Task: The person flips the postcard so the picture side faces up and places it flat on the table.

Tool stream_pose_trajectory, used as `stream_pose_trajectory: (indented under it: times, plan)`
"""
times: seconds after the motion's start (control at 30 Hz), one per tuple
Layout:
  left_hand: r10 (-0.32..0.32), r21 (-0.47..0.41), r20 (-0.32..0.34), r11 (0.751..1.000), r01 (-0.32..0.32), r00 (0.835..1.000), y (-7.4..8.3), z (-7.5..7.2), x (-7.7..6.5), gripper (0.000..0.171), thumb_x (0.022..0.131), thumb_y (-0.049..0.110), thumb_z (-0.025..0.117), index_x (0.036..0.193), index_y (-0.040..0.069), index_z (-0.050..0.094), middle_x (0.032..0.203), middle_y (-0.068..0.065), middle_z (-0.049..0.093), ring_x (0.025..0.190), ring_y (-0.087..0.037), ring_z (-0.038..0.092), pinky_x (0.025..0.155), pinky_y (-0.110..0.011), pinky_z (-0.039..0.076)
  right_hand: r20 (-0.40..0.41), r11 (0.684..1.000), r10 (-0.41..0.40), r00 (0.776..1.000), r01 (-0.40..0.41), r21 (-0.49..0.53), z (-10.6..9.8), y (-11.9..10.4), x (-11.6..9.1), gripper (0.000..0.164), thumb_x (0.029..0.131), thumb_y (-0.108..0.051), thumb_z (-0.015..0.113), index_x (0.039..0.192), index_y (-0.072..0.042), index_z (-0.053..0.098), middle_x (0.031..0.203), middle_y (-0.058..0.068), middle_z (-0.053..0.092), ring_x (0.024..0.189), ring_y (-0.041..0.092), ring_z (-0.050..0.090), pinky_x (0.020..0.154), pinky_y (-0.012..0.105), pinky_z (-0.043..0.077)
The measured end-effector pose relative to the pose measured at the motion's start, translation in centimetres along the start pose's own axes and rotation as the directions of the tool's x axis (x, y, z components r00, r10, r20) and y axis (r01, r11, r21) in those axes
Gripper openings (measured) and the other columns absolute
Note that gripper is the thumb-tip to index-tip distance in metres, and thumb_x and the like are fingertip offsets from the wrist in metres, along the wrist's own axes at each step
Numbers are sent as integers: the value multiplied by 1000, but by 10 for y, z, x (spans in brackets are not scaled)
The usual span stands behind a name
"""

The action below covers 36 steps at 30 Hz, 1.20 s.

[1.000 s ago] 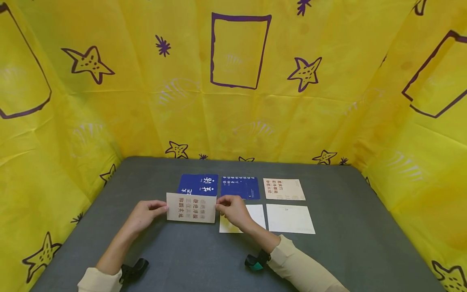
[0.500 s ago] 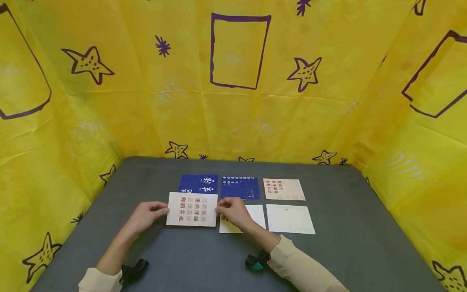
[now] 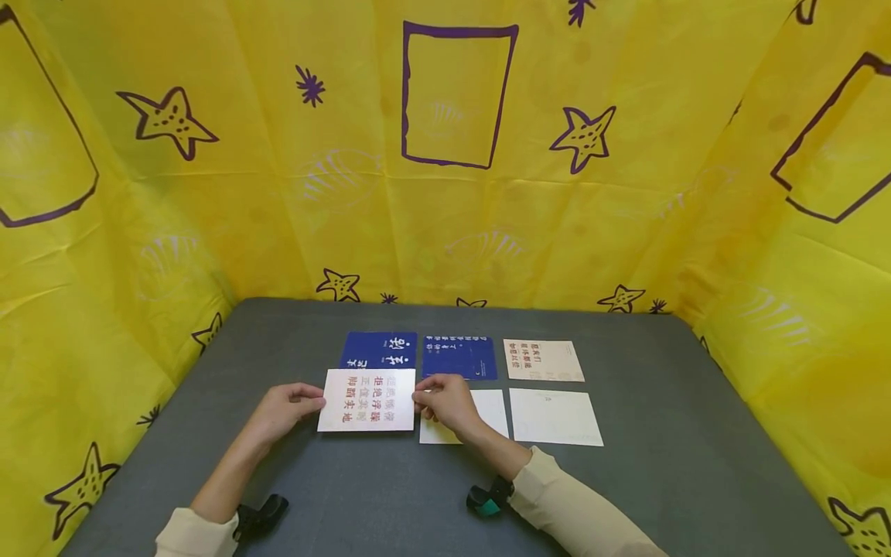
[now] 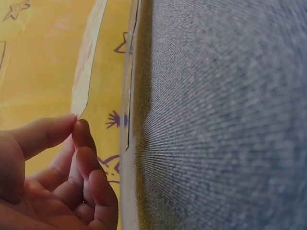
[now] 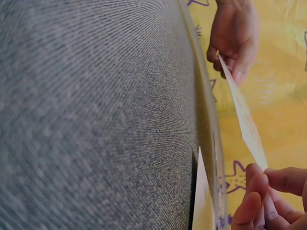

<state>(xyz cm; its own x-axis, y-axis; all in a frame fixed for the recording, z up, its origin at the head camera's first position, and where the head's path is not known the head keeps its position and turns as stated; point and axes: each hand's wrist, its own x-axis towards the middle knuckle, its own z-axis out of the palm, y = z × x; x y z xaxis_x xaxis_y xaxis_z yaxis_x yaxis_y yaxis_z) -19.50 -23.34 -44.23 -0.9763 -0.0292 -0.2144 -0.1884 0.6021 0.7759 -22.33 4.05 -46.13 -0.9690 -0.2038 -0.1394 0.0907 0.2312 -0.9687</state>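
Observation:
A pale card [image 3: 366, 400] printed with red and faint grey characters is held above the table between both hands. The left hand [image 3: 280, 414] pinches its left edge between thumb and fingertips; in the left wrist view the card [image 4: 88, 67] is seen nearly edge-on. At the card's right edge, the right hand [image 3: 448, 404] pinches with thumb and fingers, as the right wrist view of the card [image 5: 242, 117] also shows. Behind the held card, a blue card [image 3: 379, 350] with white characters is partly covered. The right hand hides part of a white card [image 3: 490, 414] lying below it.
On the grey table [image 3: 369, 495] lie another blue card [image 3: 458, 357], a cream card [image 3: 543, 361] with brown characters, and a white card [image 3: 555, 418] at the right. Yellow patterned cloth [image 3: 459, 224] encloses the table at the back and sides.
The held card has tilted so that its printed face shows more fully from above and looks brighter. Both hands stay in almost the same place; the other cards lie as before.

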Motion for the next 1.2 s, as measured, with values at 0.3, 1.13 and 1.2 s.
stream_pose_trajectory:
  times: [0.3,1.13,1.2]
  plan:
    - [-15,-4,-2,1000,15,1000,-1,3,2,31,83,22,62,103,-2,62,94,-11,67,80,-17,56,66,-25,43,0,999,0,1000,0,-46,1,1,1,9,75,-4,65,83,0,65,64,17,66,43,12,50,39,18,37]
    - [2,112,34,994,-6,999,-2,3,2,32,78,17,64,103,-3,62,86,-11,64,73,-16,52,61,-26,39,124,974,41,991,-12,-226,3,-2,-4,23,70,-6,70,92,2,67,59,7,61,45,11,48,41,20,34]
    - [8,119,38,993,-12,999,-1,3,2,33,78,17,64,103,-4,62,85,-11,64,72,-15,53,61,-26,39,130,974,47,990,-17,-225,4,-2,-4,25,70,-5,70,93,3,67,62,7,61,45,11,49,42,20,35]
